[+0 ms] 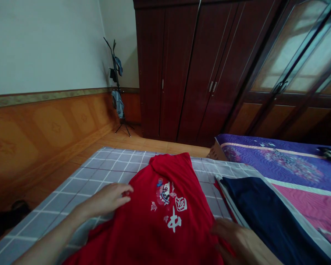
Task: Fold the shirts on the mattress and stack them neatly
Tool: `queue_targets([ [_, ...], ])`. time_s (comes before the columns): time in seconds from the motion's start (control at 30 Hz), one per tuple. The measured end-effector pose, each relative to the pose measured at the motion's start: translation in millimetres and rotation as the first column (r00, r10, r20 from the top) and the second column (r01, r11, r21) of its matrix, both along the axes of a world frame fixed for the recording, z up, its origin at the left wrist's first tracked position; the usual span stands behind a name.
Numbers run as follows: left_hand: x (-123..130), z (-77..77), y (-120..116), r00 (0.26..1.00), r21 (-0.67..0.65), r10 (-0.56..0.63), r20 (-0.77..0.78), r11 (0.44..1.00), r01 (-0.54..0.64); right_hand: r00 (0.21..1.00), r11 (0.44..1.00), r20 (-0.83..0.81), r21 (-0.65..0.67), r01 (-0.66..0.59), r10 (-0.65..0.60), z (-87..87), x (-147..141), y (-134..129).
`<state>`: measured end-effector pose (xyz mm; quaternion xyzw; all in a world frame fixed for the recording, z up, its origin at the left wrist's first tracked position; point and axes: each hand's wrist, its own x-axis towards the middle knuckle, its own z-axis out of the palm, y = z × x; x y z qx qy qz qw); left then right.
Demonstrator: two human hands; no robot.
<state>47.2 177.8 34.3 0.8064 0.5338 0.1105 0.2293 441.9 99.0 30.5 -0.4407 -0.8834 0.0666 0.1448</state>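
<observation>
A red T-shirt [143, 224] with white characters and a round cartoon print lies on a grey checked bedspread [99, 165]. Its upper part is narrowed and runs away from me, while loose cloth bunches at the lower left. My left hand [111, 198] is at the shirt's left edge, thumb and forefinger apart with a bit of red showing between them. On the opposite side, my right hand [237, 239] reaches over the shirt's right edge. Motion blurs its fingers, so their grip is unclear. Red cloth shows just beneath them.
Folded clothes with a dark navy garment [267, 206] on top lie to the right. Beyond them is a purple and pink floral bed cover [287, 158]. A dark red wardrobe [182, 73] stands at the back, and a coat rack [116, 73] fills the corner.
</observation>
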Motion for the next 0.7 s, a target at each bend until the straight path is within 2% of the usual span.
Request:
queue_targets([
  [0.03,12.8,-1.2,28.4,0.997,0.025,0.049,-0.057,0.999,-0.048,0.997,0.996,-0.025,-0.054,0.072,-0.073,5.7,-2.9,27.0],
  [0.1,37.7,-13.3,79.2,0.974,0.093,0.19,-0.121,0.979,-0.179,0.967,0.955,-0.048,-0.175,0.24,-0.251,6.6,-7.3,83.4],
  [0.13,49.0,-22.9,99.8,0.964,0.121,0.238,-0.121,0.967,-0.224,0.935,0.911,-0.04,-0.243,0.334,-0.354,1.6,-8.4,110.6],
  [0.17,59.3,-33.7,116.6,0.954,0.144,0.277,-0.117,0.955,-0.26,0.874,0.839,-0.02,-0.294,0.458,-0.485,-6.2,-8.7,135.8],
  [0.23,76.0,-55.6,138.6,0.937,0.189,0.336,-0.092,0.93,-0.315,0.792,0.758,-0.003,-0.294,0.583,-0.61,-26.9,-7.0,177.7],
  [0.33,92.5,-81.1,149.8,0.926,0.271,0.377,-0.028,0.894,-0.356,0.696,0.665,0.008,-0.287,0.689,-0.718,-57.7,-4.7,217.7],
  [0.4,100.3,-91.4,149.9,0.939,0.322,0.344,0.023,0.886,-0.333,0.651,0.624,0.001,-0.283,0.728,-0.759,-72.8,-8.8,233.7],
  [0.57,122.2,-104.7,145.8,0.994,0.413,0.065,0.089,0.906,-0.096,0.565,0.557,-0.04,-0.231,0.797,-0.824,-94.4,-28.1,257.4],
  [0.63,129.0,-109.5,145.7,0.992,0.449,-0.066,0.105,0.894,0.012,0.531,0.533,-0.068,-0.209,0.82,-0.844,-97.1,-23.3,261.7],
  [0.7,131.5,-114.3,147.4,0.98,0.488,-0.125,0.158,0.872,0.032,0.487,0.496,-0.096,-0.186,0.848,-0.868,-96.0,-7.8,263.6],
])
